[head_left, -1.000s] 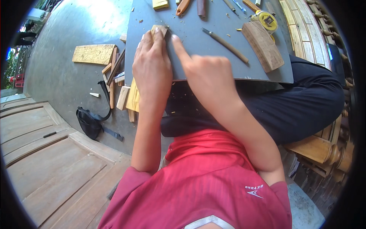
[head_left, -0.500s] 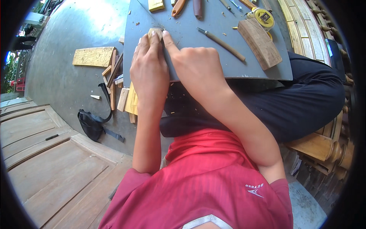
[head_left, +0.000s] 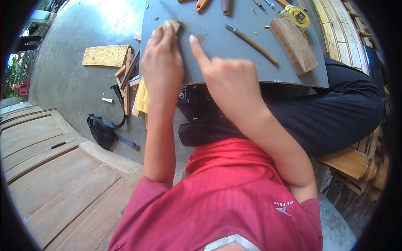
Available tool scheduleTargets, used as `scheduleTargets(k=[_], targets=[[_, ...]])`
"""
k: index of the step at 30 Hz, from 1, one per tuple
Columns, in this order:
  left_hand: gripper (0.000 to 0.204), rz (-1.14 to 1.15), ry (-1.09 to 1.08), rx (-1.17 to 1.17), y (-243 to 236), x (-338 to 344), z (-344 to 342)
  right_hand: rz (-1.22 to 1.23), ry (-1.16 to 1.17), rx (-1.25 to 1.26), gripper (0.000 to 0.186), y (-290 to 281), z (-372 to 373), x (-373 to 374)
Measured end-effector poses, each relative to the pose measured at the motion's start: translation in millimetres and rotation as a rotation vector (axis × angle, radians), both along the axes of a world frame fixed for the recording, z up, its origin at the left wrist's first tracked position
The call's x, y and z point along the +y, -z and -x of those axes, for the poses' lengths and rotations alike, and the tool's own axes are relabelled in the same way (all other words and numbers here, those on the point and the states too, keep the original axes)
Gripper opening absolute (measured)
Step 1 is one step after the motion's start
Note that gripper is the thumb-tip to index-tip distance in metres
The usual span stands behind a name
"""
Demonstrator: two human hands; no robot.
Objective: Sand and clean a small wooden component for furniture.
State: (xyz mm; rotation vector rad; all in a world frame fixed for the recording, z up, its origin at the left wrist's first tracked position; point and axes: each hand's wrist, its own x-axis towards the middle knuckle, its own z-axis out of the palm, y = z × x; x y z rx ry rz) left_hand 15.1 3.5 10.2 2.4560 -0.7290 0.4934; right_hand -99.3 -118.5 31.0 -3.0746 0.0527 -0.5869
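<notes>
My left hand (head_left: 162,62) lies over a small wood block (head_left: 174,25) on the grey work board (head_left: 213,25), its fingers closed along it. The palm hides most of the block. To the right, my right hand (head_left: 231,77) is apart from the block, with the index finger stretched out over the board and the other fingers curled under, partly hidden. I see nothing held in it. A slim tool with a wooden handle and dark metal tip (head_left: 253,45) lies beyond its knuckles. Wood dust and shavings (head_left: 202,38) are scattered near the index fingertip.
At the board's right lie a large wood block (head_left: 294,46) and a yellow tape measure (head_left: 298,17). Orange-handled (head_left: 202,5) and brown-handled (head_left: 226,6) tools lie at its far edge. On the floor to the left are a board with drawn lines (head_left: 104,55), wood offcuts and a black bag (head_left: 101,130).
My right index finger has come away from the block, moving right. My left hand stays on the block. The whole view has shifted slightly.
</notes>
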Motion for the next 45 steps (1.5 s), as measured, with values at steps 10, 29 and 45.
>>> scheduleTargets(k=[10,29,45], targets=[[0.036,-0.039,-0.043,-0.088,4,6,4,-0.021,-0.028,0.001,0.072,5,-11,6],[0.037,-0.014,0.018,-0.054,-1,7,13,-0.165,-0.042,0.071,0.065,-5,5,-6],[0.033,0.069,0.008,-0.008,-2,8,14,-0.412,-0.034,-0.063,0.049,-14,9,-24]])
